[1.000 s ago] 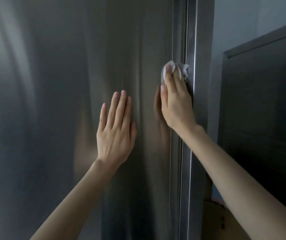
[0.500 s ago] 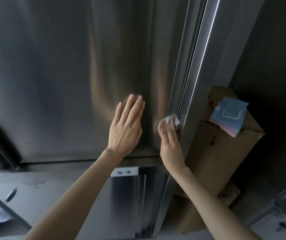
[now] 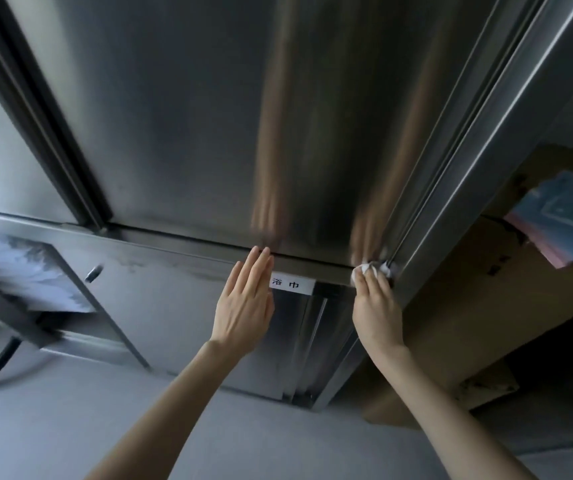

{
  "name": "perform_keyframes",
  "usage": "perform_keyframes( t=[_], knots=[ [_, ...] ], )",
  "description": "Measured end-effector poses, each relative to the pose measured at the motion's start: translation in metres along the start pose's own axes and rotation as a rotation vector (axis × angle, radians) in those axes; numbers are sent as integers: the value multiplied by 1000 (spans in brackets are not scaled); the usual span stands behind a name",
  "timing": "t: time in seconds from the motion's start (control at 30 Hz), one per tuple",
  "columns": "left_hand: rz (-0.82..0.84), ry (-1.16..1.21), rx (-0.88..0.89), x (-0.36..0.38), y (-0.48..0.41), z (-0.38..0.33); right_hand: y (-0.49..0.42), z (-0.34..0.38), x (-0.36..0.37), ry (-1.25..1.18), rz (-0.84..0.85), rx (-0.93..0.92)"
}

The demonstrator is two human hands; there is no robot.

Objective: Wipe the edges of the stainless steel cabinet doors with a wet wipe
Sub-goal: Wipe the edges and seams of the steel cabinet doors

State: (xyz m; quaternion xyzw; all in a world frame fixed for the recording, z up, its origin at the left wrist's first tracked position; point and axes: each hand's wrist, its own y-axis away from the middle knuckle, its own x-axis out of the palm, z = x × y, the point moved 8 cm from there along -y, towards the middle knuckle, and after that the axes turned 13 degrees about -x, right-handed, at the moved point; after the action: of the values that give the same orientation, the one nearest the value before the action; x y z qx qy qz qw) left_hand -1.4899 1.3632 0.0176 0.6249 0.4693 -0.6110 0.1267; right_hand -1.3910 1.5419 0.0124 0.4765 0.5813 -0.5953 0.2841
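The stainless steel cabinet door (image 3: 191, 116) fills the scene ahead of you, with a cardboard box (image 3: 468, 306) to its right. Your left hand (image 3: 243, 306) lies flat at the door's lower edge, fingers straight and pressed together. Your right hand (image 3: 375, 313) is at the lower right corner. A white label (image 3: 292, 285) sits between your hands. The bunched wet wipe (image 3: 369, 269) is gripped under your right fingers against that corner.

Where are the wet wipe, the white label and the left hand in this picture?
wet wipe (image 3: 368, 269): head view, on the crumpled white part that shows.
white label (image 3: 293, 285): head view, on its printed middle.
left hand (image 3: 243, 308): head view, on the back of the hand.
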Motion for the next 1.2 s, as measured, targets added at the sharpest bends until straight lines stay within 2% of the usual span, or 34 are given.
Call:
perform_keyframes(
  t=[0.13,0.3,0.47,0.63,0.97,1.2],
  knots=[
    [48,9,-124,1,47,18,9,14,-14,-48,-30,-83],
    [96,2,-251,-14,98,53,25,75,-42,-325,-161,-293],
    [68,31,-304,-49,132,97,25,140,-55,-541,-212,-316],
    [46,35,-353,-87,164,165,16,212,-48,-676,-186,-314],
    [78,15,-251,-154,202,301,18,385,-57,-721,-181,-309],
    [149,-5,-169,-143,193,362,9,431,-52,-673,-141,-326]
  ],
)
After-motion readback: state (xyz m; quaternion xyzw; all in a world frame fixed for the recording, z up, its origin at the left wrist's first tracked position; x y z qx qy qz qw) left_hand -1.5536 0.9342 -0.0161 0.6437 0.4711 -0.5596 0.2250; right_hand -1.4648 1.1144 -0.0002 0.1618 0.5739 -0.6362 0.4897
